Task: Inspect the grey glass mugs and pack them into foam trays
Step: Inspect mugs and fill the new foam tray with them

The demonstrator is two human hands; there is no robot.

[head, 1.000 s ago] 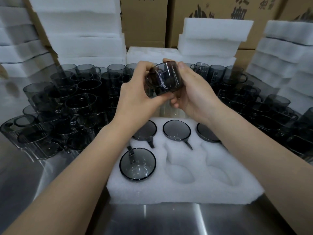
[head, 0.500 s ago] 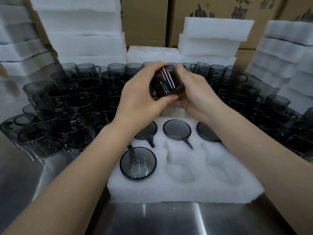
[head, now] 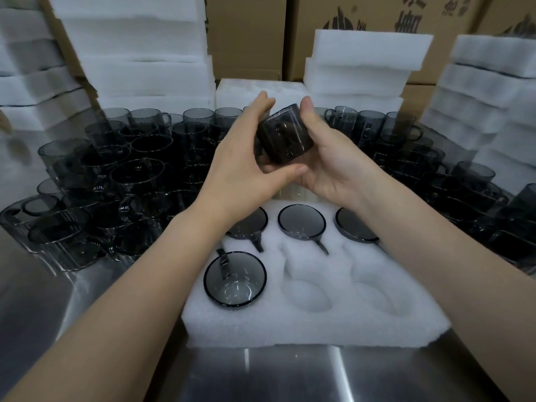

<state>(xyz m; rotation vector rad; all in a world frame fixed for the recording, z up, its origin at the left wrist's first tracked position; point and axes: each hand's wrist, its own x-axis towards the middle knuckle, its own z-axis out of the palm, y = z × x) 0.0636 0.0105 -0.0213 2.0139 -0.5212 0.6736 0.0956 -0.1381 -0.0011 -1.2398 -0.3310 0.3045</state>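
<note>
A brushed steel table is seen nearest, and a white foam tray is laid flat on it. In the tray's near row one packed mug is seated in the left pocket, and two bare pockets are shown to its right. Three more mugs are seated in the far row; the leftmost is partly hidden by the left wrist.

Above the tray's far edge a grey glass mug is held in the air, tilted, between both hands. It is gripped by the left hand with fingers curled over its upper left side and the thumb pressed beneath. It is cradled from the right by the right hand, whose thumb is laid against the upper edge.

Behind and to both sides the table is crowded with loose mugs, set close together. Beyond these, foam stacks are piled at left, centre and right, and cardboard boxes with dark print are stood at the back.
</note>
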